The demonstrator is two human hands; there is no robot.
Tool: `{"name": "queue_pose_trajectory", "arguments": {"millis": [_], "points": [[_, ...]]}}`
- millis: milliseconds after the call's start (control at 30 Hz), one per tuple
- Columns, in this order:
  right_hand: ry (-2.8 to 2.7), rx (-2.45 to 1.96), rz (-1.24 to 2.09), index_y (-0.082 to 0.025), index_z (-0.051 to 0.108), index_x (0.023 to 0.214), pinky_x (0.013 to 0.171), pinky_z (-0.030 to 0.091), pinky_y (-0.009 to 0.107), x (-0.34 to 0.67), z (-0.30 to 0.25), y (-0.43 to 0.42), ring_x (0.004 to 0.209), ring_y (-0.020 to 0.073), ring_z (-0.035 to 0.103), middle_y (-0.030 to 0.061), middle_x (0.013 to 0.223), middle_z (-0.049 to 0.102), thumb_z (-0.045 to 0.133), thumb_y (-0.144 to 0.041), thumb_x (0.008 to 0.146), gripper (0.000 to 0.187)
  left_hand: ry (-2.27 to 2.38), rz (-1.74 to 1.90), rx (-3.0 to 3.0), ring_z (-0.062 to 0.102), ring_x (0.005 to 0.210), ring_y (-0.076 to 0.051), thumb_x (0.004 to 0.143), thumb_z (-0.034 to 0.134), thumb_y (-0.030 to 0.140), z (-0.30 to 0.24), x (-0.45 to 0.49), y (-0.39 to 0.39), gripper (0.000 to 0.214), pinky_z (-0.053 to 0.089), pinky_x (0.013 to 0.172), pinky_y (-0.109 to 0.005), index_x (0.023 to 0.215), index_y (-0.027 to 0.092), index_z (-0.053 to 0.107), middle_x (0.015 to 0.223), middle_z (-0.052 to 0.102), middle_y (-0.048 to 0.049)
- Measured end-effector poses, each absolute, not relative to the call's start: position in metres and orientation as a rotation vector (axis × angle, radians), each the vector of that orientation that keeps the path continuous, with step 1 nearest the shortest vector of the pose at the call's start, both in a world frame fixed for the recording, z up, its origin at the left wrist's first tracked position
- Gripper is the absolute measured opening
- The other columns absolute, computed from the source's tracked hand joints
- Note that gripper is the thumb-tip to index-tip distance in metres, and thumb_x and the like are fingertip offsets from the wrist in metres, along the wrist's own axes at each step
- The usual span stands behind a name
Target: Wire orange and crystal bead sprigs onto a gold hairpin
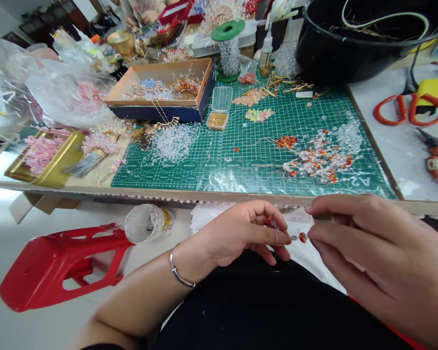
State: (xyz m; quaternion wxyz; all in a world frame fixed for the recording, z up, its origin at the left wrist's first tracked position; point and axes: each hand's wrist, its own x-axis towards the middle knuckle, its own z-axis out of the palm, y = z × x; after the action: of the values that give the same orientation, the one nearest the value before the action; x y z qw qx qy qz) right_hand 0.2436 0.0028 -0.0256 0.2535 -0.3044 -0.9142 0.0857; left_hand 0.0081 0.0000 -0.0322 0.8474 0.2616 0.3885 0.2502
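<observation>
At lower centre, my left grip (239,233) pinched a small strand of orange and clear glassy beads (302,237), seemingly mid-assembly; whether my right grip (377,248) held its end, I couldn't tell. The next move likely called for steadying that strand.

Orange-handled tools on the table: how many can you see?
2: scissors at the right, and pliers just below them, partly cut off by the picture's edge. Others may be hidden in the clutter.
</observation>
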Motion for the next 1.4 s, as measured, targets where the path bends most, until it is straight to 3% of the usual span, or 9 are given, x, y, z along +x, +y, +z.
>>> {"name": "queue_pose_trajectory", "arguments": {"millis": [167, 400, 567, 800, 1033, 1300, 1400], "points": [[-2.504, -0.774, 0.115, -0.023, 0.062, 0.1, 0.084, 0.049, 0.041, 0.239, -0.029, -0.005, 0.097, 0.0237, 0.059, 0.008, 0.123, 0.059, 0.058, -0.011, 0.092, 0.015, 0.82, 0.529, 0.547, 0.071, 0.065, -0.012, 0.072, 0.091, 0.029, -0.034, 0.009, 0.0, 0.034, 0.056, 0.053, -0.018, 0.088, 0.016, 0.063, 0.076, 0.066, 0.0009], [-2.418, -0.888, 0.346, -0.022, 0.059, 0.108, 0.091, 0.053, 0.042, 0.243, -0.033, 0.002, 0.114, 0.0273, 0.061, 0.012, 0.124, 0.056, 0.057, -0.02, 0.095, 0.013, 0.793, 0.529, 0.494, 0.072, 0.063, -0.013, 0.071, 0.09, 0.026, -0.037, 0.007, 0.0, 0.035, 0.057, 0.052, -0.018, 0.089, 0.016, 0.062, 0.075, 0.068, 0.0011], [-2.404, -0.874, 0.332, -0.024, 0.06, 0.099, 0.087, 0.058, 0.042, 0.242, -0.03, -0.004, 0.103, 0.0262, 0.067, 0.0085, 0.12, 0.06, 0.058, -0.014, 0.092, 0.012, 0.797, 0.516, 0.489, 0.073, 0.064, -0.013, 0.075, 0.084, 0.021, -0.038, 0.006, 0.0, 0.027, 0.057, 0.053, -0.018, 0.091, 0.016, 0.062, 0.076, 0.069, -0.0004], [-2.394, -0.782, 0.175, -0.023, 0.065, 0.114, 0.089, 0.058, 0.041, 0.249, -0.036, -0.011, 0.102, 0.0257, 0.065, 0.0079, 0.124, 0.061, 0.066, -0.009, 0.088, 0.029, 0.796, 0.49, 0.504, 0.072, 0.062, -0.013, 0.076, 0.082, 0.021, -0.037, 0.004, 0.0, 0.026, 0.056, 0.051, -0.018, 0.092, 0.017, 0.063, 0.078, 0.07, -0.0001], [-2.356, -0.86, 0.373, -0.024, 0.061, 0.099, 0.083, 0.055, 0.038, 0.239, -0.034, 0.001, 0.097, 0.022, 0.065, 0.0066, 0.113, 0.06, 0.059, -0.016, 0.094, 0.01, 0.789, 0.51, 0.546, 0.072, 0.058, -0.011, 0.08, 0.079, 0.023, -0.038, 0.003, -0.001, 0.021, 0.046, 0.041, -0.013, 0.093, 0.017, 0.063, 0.076, 0.071, 0.0008], [-2.269, -0.882, 0.287, -0.021, 0.062, 0.098, 0.084, 0.05, 0.033, 0.23, -0.032, -0.005, 0.094, 0.0194, 0.062, 0.0076, 0.106, 0.061, 0.061, -0.008, 0.091, 0.015, 0.829, 0.641, 0.595, 0.074, 0.068, -0.011, 0.077, 0.086, 0.022, -0.037, 0.003, -0.001, 0.028, 0.046, 0.046, -0.013, 0.093, 0.017, 0.064, 0.08, 0.073, 0.0001], [-2.228, -0.96, 0.36, -0.024, 0.062, 0.097, 0.081, 0.049, 0.033, 0.23, -0.035, -0.007, 0.095, 0.0192, 0.061, 0.0062, 0.105, 0.061, 0.06, -0.013, 0.094, 0.011, 0.795, 0.66, 0.526, 0.075, 0.068, -0.012, 0.076, 0.085, 0.021, -0.038, 0.002, -0.001, 0.026, 0.046, 0.045, -0.013, 0.091, 0.016, 0.064, 0.079, 0.073, -0.0008]]}}
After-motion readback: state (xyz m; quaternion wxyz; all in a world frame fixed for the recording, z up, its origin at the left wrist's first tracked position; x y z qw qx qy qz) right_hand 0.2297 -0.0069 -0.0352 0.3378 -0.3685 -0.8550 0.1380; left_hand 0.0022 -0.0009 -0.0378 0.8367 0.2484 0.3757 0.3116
